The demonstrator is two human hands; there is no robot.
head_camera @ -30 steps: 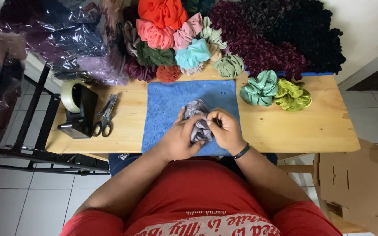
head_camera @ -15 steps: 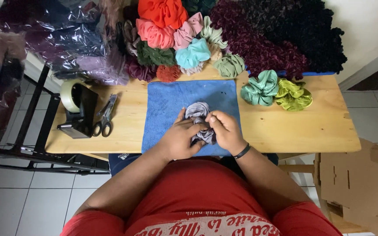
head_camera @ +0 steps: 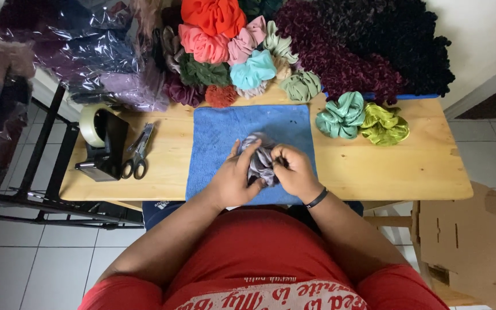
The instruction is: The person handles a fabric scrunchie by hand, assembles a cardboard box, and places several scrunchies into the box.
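Both my hands hold a grey satin scrunchie (head_camera: 259,158) over a blue cloth (head_camera: 225,132) spread on the wooden table (head_camera: 397,166). My left hand (head_camera: 232,181) cups the scrunchie from the left with its fingers wrapped over the fabric. From the right, my right hand (head_camera: 294,172), with a black band on its wrist, pinches the gathered fabric. A mint green scrunchie (head_camera: 341,115) and a lime green scrunchie (head_camera: 383,124) lie to the right of the cloth.
A heap of scrunchies in red, pink, teal, green, maroon and black (head_camera: 294,51) fills the table's far edge. Plastic bags (head_camera: 87,46) lie at the far left. A tape dispenser (head_camera: 103,143) and scissors (head_camera: 138,154) sit at the left. A cardboard box (head_camera: 472,247) stands at the lower right.
My hands have kept working the grey scrunchie in place; the fingers have shifted slightly and the fabric is bunched more tightly between them.
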